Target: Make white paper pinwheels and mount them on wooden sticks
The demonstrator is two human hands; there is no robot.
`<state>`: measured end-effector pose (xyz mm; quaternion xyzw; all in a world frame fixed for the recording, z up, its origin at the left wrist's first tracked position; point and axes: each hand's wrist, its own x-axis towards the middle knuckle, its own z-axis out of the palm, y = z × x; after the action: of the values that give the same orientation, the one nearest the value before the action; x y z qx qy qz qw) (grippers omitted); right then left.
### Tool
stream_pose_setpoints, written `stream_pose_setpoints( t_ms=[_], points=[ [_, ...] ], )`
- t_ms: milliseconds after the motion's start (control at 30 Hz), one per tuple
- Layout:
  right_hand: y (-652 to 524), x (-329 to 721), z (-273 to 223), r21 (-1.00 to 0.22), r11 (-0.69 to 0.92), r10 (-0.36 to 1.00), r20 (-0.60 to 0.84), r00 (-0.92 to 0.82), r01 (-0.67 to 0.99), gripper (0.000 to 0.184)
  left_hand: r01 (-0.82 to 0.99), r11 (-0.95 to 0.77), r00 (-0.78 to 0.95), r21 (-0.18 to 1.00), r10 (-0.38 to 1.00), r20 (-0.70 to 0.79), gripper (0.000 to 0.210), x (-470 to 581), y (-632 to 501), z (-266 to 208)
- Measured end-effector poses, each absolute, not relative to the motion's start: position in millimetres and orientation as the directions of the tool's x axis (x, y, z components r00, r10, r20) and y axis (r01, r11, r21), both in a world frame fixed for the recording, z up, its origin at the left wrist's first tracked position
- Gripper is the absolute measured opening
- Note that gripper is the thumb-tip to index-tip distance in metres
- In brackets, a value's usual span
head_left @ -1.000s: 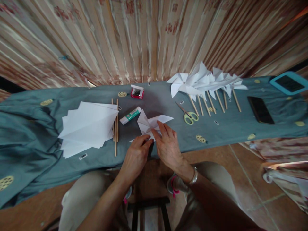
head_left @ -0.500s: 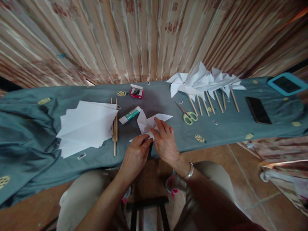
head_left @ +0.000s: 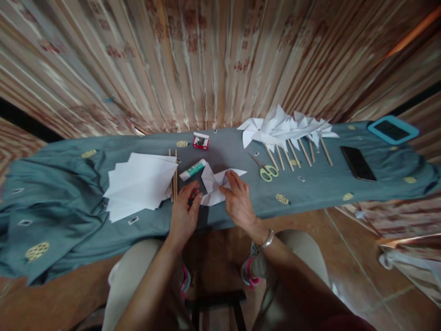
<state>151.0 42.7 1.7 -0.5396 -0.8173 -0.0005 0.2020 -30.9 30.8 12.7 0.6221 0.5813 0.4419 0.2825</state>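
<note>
A white paper pinwheel (head_left: 214,180), folded into blades, lies on the cloth in front of me. My right hand (head_left: 238,200) holds it on its right side, with thumb and fingers bent onto the paper near the centre. To the left of the pinwheel, my left hand (head_left: 185,210) is apart from it, thumb and fingers spread in a loose curve. A green and white glue stick (head_left: 192,169) lies just beyond that hand. Thin wooden sticks (head_left: 174,184) rest close by on its left, partly hidden by the paper sheets.
White paper sheets (head_left: 138,184) lie stacked at left. A small red box of metal pins (head_left: 200,141) stands open behind. Scissors (head_left: 268,171), finished pinwheels on sticks (head_left: 285,128), a dark phone (head_left: 358,162) and a blue-framed tablet (head_left: 393,129) lie to the right on the green cloth (head_left: 317,195).
My left hand has let go of the pinwheel's near edge and moved left, its fingers spreading. My right hand has stayed on the paper. The whole view has shifted slightly.
</note>
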Motion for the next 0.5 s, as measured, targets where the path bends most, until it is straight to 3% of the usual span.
stream_pose_setpoints(
  t_ms=[300,500],
  points=[
    [47,147,12,-0.242,0.391,0.910,0.243,-0.335,0.888,0.036,0.106,-0.126,-0.322,0.986,0.934,0.154,0.034,-19,49,0],
    [46,143,14,-0.235,0.372,0.919,0.227,-0.321,0.898,0.034,0.040,-0.136,-0.344,0.990,0.928,0.142,0.036,-17,50,-1]
  ],
)
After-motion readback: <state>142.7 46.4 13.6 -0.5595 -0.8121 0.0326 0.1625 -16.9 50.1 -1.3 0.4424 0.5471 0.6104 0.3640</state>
